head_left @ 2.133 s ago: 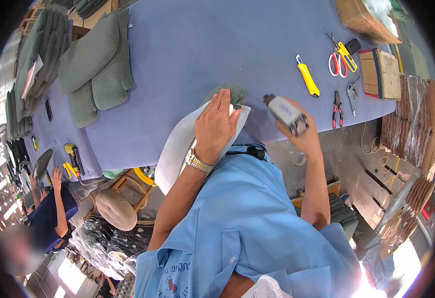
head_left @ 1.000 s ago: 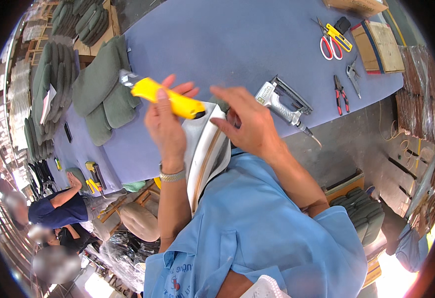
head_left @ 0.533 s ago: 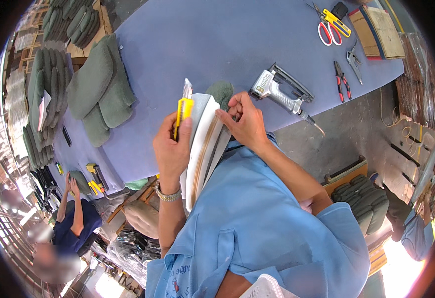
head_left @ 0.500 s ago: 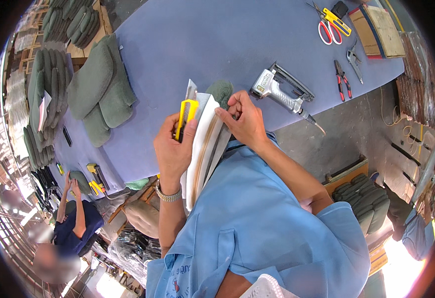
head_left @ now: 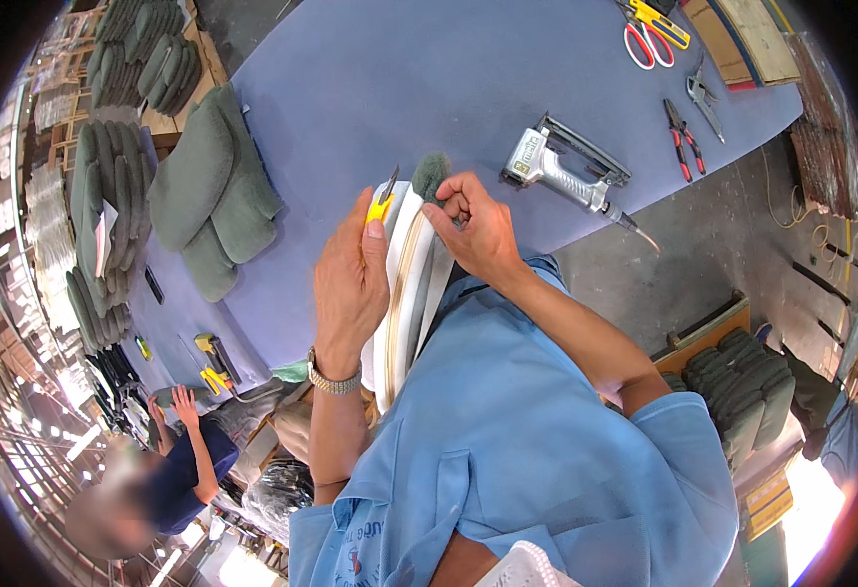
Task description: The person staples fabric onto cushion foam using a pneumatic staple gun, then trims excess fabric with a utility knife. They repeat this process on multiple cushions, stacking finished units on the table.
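Observation:
My left hand (head_left: 348, 284) is closed around a yellow utility knife (head_left: 380, 208), whose blade points up and away from me. Against my front stands an upholstered piece, edge-on, with a white side (head_left: 390, 328), tan and grey strips along it and dark green fabric (head_left: 431, 174) at its far end. The fingers of my right hand (head_left: 478, 233) are pinched together at the fabric's edge, close to the top of the white side. The knife is beside the white side, on its left; whether the blade touches it I cannot tell.
On the blue-grey table (head_left: 370, 98) lie a staple gun (head_left: 566, 166), pliers (head_left: 683, 142), an air blow gun (head_left: 705, 103) and red-handled scissors (head_left: 649, 46). Green padded pieces (head_left: 218, 186) lie at left, near more stacks (head_left: 111, 205). A co-worker (head_left: 189, 460) is at lower left.
My left hand has turned, so the knife leans to the right and its blade shows narrower. My right hand stays at the fabric. The whole view has shifted slightly.

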Motion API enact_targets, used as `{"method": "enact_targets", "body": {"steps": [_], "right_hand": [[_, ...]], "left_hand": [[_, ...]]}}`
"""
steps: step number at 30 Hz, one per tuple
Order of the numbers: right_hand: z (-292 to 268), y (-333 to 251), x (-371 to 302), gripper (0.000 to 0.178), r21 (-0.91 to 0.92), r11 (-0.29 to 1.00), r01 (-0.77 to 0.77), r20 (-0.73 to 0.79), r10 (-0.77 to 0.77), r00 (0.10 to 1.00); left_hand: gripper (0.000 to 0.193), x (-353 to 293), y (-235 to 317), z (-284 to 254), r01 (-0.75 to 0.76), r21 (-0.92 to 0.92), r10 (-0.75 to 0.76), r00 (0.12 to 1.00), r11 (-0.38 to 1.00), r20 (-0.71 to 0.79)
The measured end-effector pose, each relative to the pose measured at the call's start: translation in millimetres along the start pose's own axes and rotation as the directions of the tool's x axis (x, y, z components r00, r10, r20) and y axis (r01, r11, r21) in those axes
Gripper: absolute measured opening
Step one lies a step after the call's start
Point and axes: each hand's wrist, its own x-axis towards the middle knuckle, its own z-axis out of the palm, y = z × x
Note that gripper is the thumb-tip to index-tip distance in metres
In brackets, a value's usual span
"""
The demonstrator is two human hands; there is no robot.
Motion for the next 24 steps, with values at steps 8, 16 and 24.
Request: {"method": "enact_targets", "body": {"steps": [8, 16, 24], "right_hand": [[-1, 1, -4, 0.021, 0.066, 0.995, -0.074, -0.015, 0.076, 0.997], [-27, -24, -23, 0.006, -0.275, 0.931, 0.241, 0.192, -0.192, 0.962], [-32, -28, -7, 0.014, -0.354, 0.921, 0.162, 0.065, -0.149, 0.987]], "left_hand": [[0.045, -4, 4, -7, -0.038, 0.062, 0.041, 0.998, 0.997, -0.043], [0.038, -4, -10, 6, -0.025, 0.026, 0.028, 0.994, 0.999, -0.108], [0.034, -3, -4, 8, 0.061, -0.105, -0.06, 0.998, 0.993, 0.01]]}}
